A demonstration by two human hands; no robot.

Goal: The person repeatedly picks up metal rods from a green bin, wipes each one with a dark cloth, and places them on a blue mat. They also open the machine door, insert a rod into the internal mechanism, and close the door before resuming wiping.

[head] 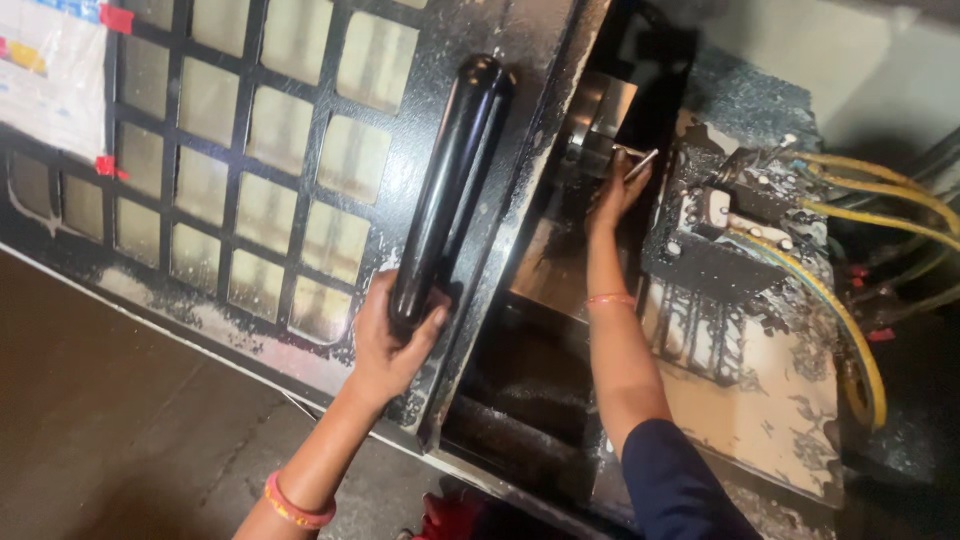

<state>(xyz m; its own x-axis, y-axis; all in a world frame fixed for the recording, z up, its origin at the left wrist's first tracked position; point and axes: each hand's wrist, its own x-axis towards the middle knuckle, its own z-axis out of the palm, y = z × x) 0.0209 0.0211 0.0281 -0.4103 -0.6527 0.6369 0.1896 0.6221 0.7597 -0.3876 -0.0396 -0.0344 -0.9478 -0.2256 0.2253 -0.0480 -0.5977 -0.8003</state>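
— While looking down at the machine: left hand (392,335) wrapped tight around the lower end of the black handle (450,190), on the sliding door (260,180) with the grid window.

— And the right hand (618,192)?

— Reached deep through the opening beside the door, arm stretched, dark sleeve (675,490) at the elbow. Fingers closed on a thin metal rod (640,165), just at the shiny chuck (592,130).

— Touching the chuck?

— Rod end close against it; cannot tell if inside or only beside. Partly hidden by the fingers.

— Around them?

— Yellow hoses (860,300) curving on the right, near a block with small fittings (720,215). Well apart from both hands. Orange bands on both wrists. Paint worn and flaked all over the machine body. Paper with red tape (50,70) at the upper left of the door, far from the handle.
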